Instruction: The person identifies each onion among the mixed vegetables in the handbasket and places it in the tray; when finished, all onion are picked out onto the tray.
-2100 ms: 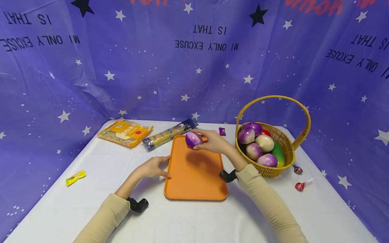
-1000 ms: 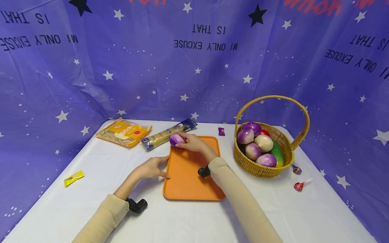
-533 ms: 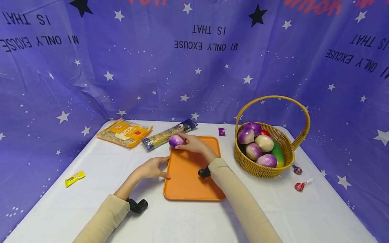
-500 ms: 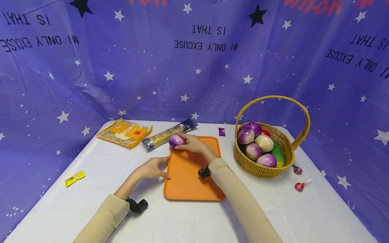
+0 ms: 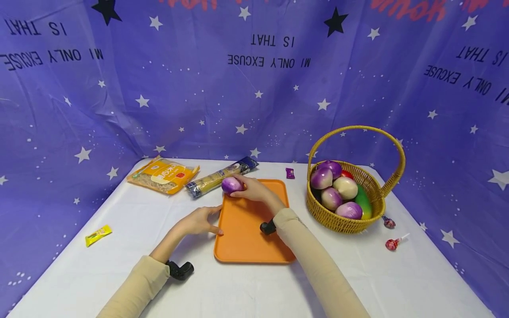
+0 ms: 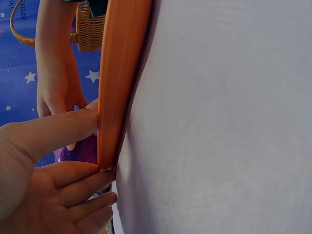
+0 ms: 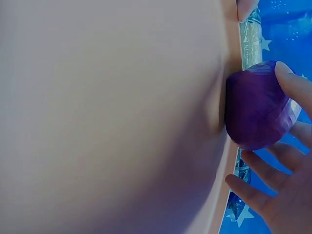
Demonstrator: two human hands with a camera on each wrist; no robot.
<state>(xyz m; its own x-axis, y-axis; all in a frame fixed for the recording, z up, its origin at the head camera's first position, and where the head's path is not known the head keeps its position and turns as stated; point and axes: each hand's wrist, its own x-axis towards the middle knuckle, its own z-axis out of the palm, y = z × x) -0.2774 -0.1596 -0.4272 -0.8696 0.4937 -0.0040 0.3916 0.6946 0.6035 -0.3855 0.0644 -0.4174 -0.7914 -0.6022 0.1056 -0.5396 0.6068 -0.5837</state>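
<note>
Right hand holding purple onion at tray's far-left corner; left hand steadying tray's left edge.

Nearest you, your left hand [image 5: 197,222] is lying flat, fingers straight, touching the orange tray [image 5: 254,240] along its left rim. Farther out, your right hand [image 5: 254,190] is curling around the purple onion [image 5: 232,184], which is sitting on the tray just ahead of the left hand. Beyond your right hand, well apart, the basket [image 5: 377,201] is holding more onions.
</note>
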